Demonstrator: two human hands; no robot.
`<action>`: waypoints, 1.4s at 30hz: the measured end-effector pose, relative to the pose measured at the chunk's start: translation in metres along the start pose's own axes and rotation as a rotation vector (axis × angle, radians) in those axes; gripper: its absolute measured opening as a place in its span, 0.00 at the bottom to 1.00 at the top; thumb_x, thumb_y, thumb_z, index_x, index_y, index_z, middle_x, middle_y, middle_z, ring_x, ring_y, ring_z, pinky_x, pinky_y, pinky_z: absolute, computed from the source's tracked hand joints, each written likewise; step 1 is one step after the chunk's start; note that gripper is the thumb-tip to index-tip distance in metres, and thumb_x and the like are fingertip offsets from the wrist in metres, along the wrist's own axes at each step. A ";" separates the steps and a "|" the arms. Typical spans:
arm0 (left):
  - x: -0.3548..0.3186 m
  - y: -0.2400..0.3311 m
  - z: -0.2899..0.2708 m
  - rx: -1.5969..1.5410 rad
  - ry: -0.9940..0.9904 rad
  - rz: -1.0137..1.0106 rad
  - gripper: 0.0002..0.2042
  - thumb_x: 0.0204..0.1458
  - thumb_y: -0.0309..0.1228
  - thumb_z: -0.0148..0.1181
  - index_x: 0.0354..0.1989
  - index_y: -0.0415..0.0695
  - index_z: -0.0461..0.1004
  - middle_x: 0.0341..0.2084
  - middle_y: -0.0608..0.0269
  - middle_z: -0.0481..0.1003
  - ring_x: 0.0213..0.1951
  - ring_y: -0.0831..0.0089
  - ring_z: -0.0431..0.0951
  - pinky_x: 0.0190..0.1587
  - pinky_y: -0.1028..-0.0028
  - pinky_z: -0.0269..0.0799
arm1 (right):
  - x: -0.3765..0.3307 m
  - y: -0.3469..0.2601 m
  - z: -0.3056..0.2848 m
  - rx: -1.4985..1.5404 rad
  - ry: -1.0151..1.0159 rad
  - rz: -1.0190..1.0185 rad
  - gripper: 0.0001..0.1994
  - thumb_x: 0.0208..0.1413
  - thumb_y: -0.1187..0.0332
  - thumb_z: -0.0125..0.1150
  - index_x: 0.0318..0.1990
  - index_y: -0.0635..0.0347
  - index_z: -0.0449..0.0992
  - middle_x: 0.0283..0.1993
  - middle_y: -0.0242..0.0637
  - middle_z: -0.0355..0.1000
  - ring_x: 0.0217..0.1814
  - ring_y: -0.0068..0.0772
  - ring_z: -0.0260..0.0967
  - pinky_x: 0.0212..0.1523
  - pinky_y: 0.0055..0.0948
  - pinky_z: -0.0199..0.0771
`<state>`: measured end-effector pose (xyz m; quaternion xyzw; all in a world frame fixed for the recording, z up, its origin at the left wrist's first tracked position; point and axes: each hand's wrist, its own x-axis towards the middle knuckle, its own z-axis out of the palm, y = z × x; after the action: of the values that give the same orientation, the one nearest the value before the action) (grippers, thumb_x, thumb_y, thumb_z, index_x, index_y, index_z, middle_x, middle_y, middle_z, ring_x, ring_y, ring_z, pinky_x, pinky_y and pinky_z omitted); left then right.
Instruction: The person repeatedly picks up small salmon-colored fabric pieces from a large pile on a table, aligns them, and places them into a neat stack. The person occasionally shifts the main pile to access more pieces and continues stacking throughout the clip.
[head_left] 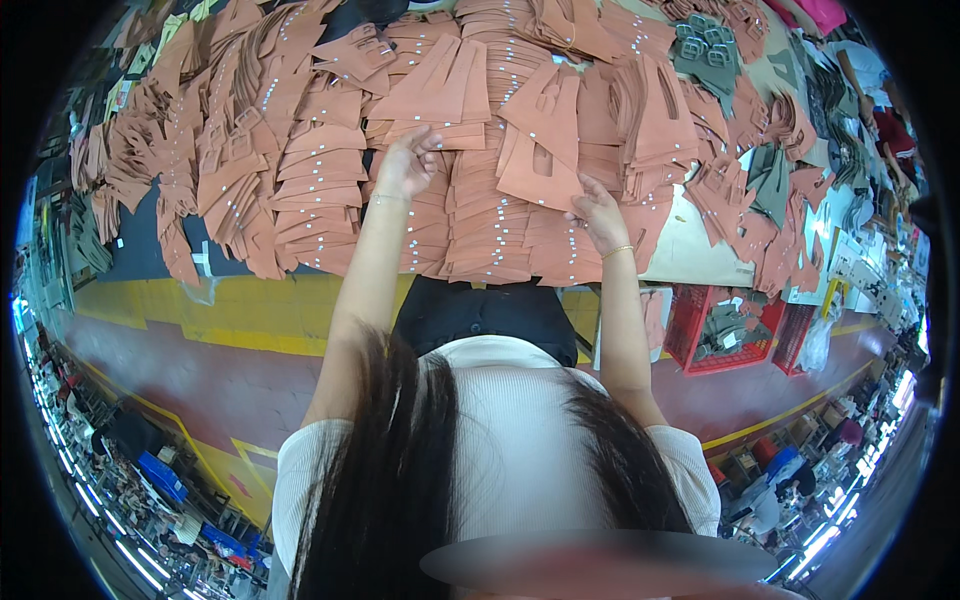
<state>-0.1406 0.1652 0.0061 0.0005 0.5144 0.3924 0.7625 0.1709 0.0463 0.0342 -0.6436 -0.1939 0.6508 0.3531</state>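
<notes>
The salmon-pink, flat-cut pieces (pixel 465 225) look like matt, smooth cloth or soft sheet, dotted with small white paper-like stickers (pixel 530 118). The white ribbed top (pixel 520 440) is knit cloth, the thin gold-coloured bracelet (pixel 617 251) shiny metal, the red lattice-sided crate (pixel 688 325) plastic, and the reddish-brown floor (pixel 240 365) smooth, faintly glossy.

No wording is showing legibly: white stickers (pixel 531 118) are dotting the orange pieces (pixel 420 95) across the upper frame, too small to read; a red floor mark (pixel 240 485) is showing at lower left.
</notes>
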 end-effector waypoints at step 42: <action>-0.024 -0.017 -0.027 0.071 -0.060 -0.178 0.17 0.59 0.29 0.39 0.55 0.44 0.67 0.24 0.69 0.73 0.15 0.82 0.59 0.18 0.82 0.56 | 0.038 0.021 0.006 -0.268 0.170 -0.166 0.25 0.52 0.76 0.58 0.57 0.71 0.58 0.43 0.38 0.72 0.39 0.18 0.66 0.45 0.19 0.65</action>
<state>-0.1558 0.1278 0.0054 -0.0064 0.5032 0.3043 0.8088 0.1636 0.0604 -0.0072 -0.7194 -0.3009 0.5310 0.3315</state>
